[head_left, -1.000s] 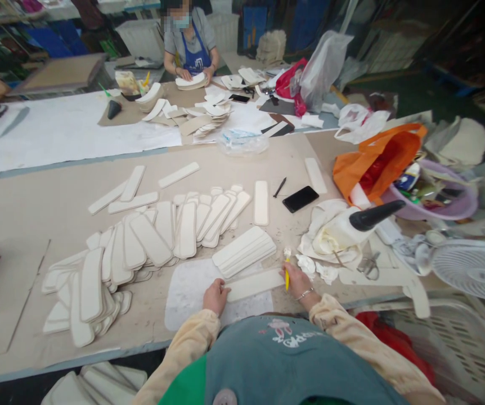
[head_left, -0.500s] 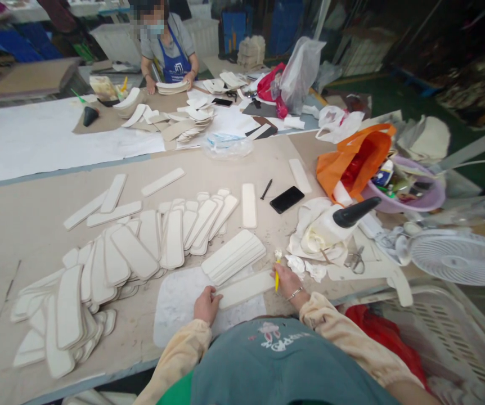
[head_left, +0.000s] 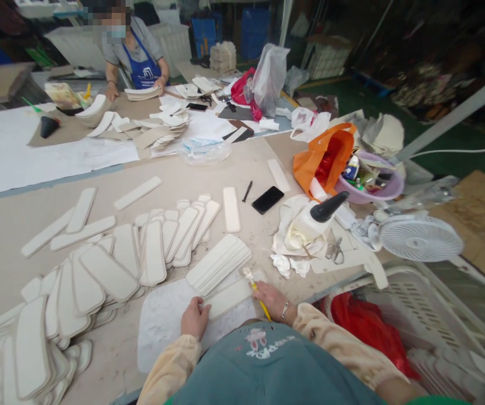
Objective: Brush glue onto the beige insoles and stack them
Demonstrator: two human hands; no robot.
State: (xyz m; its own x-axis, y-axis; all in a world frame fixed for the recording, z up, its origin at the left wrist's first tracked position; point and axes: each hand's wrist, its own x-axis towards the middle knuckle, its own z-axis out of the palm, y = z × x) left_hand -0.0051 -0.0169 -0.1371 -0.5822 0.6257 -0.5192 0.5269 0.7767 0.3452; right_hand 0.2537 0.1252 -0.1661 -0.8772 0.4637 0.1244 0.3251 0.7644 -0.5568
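Bench: carries everything at hand; its surface [head_left: 251, 157] is brownish, with dark specks near the person.
Heap: pale strips with rounded corners [head_left: 109, 273], fanned and overlapping, fill the bench's left side.
Sheet: white, scuffed [head_left: 158, 320], flat at the near edge as a work mat.
Stack: several strips [head_left: 219, 264], neatly stepped, just beyond the worked strip and partly over the sheet's far edge.
Strip: one pale piece [head_left: 228, 297], flat on the sheet, between the hands.
Strip's long axis: mostly left to right across the person's front, the right end angled farther away; the stack slants the same way, more steeply.
Left hand: at the strip's left end [head_left: 194, 318], thumb by the edge; pinching or only pressing, I cannot tell.
Right hand: closed round the brush [head_left: 271, 300], near the strip's right end.
Brush: yellow handle [head_left: 254, 285], whitish head pointing away and leftward, over the strip's far side; contact cannot be told.
Brushwork: coating this strip seems the step in hand; a good stroke calls for following the long axis, with the left end steadied.
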